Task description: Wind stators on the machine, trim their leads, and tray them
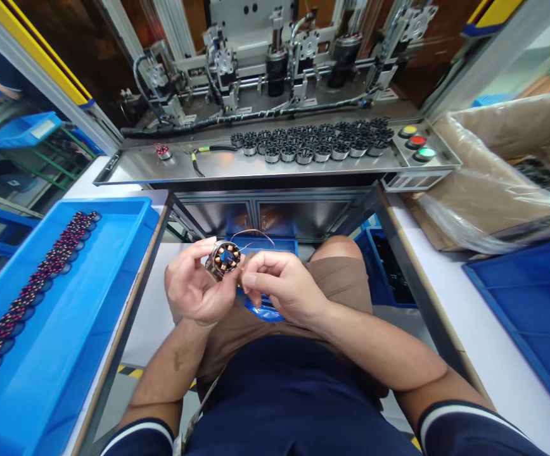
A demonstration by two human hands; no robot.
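Note:
In the head view my left hand (198, 282) is closed around a motor stator (227, 257), a metal ring with copper windings on its inner poles. The stator's open face is tilted up toward me, above my lap. Thumb and fingers of my right hand (279, 282) are pinched together at the stator's right edge, on thin copper wire. Loose loops of that copper wire (256, 232) stick out behind the stator to the right. The exact spot where my right fingertips grip is partly hidden.
A metal tray (132, 166) ahead carries several rows of black-topped stators (303, 142), wire cutters (215, 148), one red-wired stator (163, 152) and colored buttons (416, 142). Left stands a blue bin (99, 285) with stators (42, 278). A lined carton (484, 164) and dark blue bin (536, 310) are right.

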